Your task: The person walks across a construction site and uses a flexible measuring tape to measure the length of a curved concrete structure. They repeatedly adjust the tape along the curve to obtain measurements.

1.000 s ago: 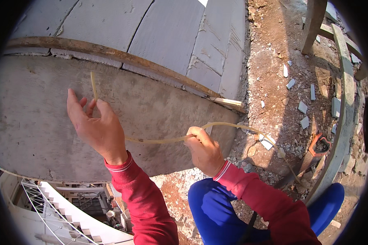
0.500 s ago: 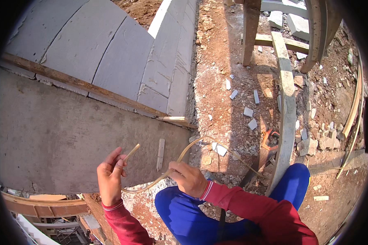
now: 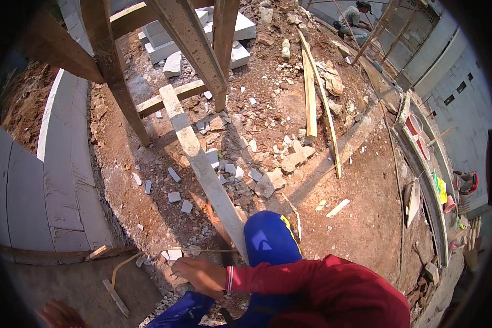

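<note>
My right hand [image 3: 201, 275] is over the rubble beside my blue-trousered knee. Its fingers are bent in, and what they may hold is hidden. A thin yellowish tube [image 3: 116, 268] curves over the edge of the grey slab [image 3: 87, 277] and runs right, past my right hand, towards a long board [image 3: 206, 175]. Dim and blurred at the lower left rim, my left hand [image 3: 61, 314] hovers over the slab; its grip cannot be made out. A small wood strip [image 3: 116, 298] lies on the slab. Partly behind the board shows the orange handle [image 3: 212, 212] of a saw.
Wooden posts [image 3: 106, 65] stand at the upper left, near stacked white blocks [image 3: 161, 49]. Timber lengths [image 3: 310, 93] lie on stony ground. A low block wall [image 3: 65, 180] runs along the left. Another person [image 3: 355, 23] sits far off; a red-capped one [image 3: 467, 181] is at right.
The view has swung to the right, so the slab and both hands sit further left. The left hand, clearly seen with the tube's end before, is now blurred at the rim.
</note>
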`<action>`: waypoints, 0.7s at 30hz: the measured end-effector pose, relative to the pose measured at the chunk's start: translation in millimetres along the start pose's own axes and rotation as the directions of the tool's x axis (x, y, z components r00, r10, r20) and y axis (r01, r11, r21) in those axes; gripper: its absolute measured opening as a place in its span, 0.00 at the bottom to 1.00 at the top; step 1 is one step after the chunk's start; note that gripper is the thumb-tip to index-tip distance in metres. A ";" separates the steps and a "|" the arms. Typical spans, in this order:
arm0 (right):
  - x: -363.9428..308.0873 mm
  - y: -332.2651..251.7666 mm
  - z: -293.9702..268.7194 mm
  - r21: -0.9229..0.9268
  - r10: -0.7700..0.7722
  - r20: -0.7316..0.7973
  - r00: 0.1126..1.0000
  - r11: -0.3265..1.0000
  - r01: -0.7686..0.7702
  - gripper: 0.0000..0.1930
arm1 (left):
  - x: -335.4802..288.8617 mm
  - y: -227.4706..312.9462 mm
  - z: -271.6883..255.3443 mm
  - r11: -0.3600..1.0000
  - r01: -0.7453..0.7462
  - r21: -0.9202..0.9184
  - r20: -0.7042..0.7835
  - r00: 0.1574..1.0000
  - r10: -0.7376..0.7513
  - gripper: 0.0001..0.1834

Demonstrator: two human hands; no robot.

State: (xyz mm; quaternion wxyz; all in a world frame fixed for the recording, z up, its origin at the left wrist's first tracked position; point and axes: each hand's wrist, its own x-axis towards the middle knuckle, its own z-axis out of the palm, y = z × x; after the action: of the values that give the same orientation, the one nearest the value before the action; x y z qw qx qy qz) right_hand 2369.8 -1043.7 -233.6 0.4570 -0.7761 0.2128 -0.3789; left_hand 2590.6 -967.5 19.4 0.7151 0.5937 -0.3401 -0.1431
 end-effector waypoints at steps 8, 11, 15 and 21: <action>-24.3 33.2 -82.7 0.081 0.447 -0.335 0.829 0.891 -0.447 0.05 | -15.8 -36.3 -25.7 0.993 -0.051 -0.104 -0.169 0.985 0.033 0.18; -16.3 39.7 -76.7 0.160 0.485 -0.360 0.797 0.874 -0.459 0.05 | -25.1 -23.1 8.7 0.998 -0.049 0.028 -0.137 0.989 0.052 0.25; -28.7 60.3 -74.4 0.196 0.448 -0.327 0.832 0.894 -0.404 0.05 | -48.2 -33.1 -10.6 0.991 -0.081 0.106 -0.043 0.995 0.086 0.20; -39.2 76.9 -69.4 0.130 0.476 -0.219 0.852 0.880 -0.458 0.05 | -122.6 -79.2 -61.5 0.997 0.078 0.022 -0.212 0.975 -0.071 0.18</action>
State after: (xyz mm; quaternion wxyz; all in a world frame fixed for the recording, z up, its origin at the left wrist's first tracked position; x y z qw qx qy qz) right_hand 2292.3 -1093.0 -295.4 0.5334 -0.6314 0.4354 -0.3567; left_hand 2557.6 -866.7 -98.3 0.7321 0.6287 -0.2420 -0.1009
